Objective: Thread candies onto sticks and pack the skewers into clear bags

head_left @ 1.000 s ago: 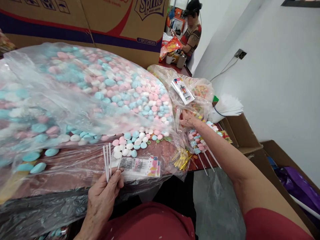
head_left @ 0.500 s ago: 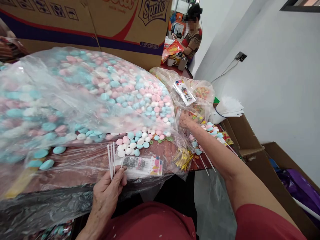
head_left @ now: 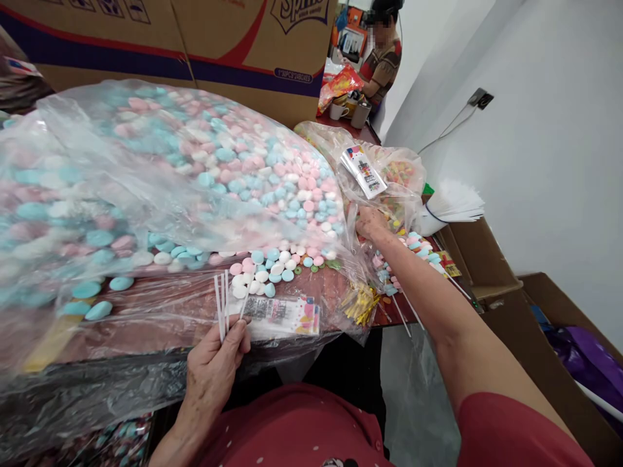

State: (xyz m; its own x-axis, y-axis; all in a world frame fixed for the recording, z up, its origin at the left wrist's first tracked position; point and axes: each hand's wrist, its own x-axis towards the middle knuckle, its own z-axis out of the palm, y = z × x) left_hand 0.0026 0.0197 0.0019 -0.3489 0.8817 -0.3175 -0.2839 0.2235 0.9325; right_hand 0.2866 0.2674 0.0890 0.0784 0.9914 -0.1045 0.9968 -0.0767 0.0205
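Several thin white sticks [head_left: 222, 301] stand up out of my left hand [head_left: 219, 360], pinched between thumb and fingers at the table's front edge. Just beyond it lie printed clear packets [head_left: 280, 314] and a loose heap of pink, white and blue candies [head_left: 267, 274]. My right hand [head_left: 370, 224] reaches into a clear plastic bag [head_left: 335, 139] of small colourful sweets; its fingertips are hidden, so I cannot see what they touch. A stack of printed cards [head_left: 364, 172] rests on that bag. Candies on sticks [head_left: 423, 248] lie partly behind my right forearm.
A huge clear bag of candies [head_left: 219, 162] fills the left of the table, with a cardboard carton [head_left: 243, 84] behind it. Gold twist ties [head_left: 361, 303] lie near the front edge. White sticks or papers fill a container [head_left: 433, 220] at right. Another person [head_left: 384, 58] sits far back.
The whole view has shifted slightly. My left hand keeps hold of the sticks, and my right hand stays at the bag of small sweets.
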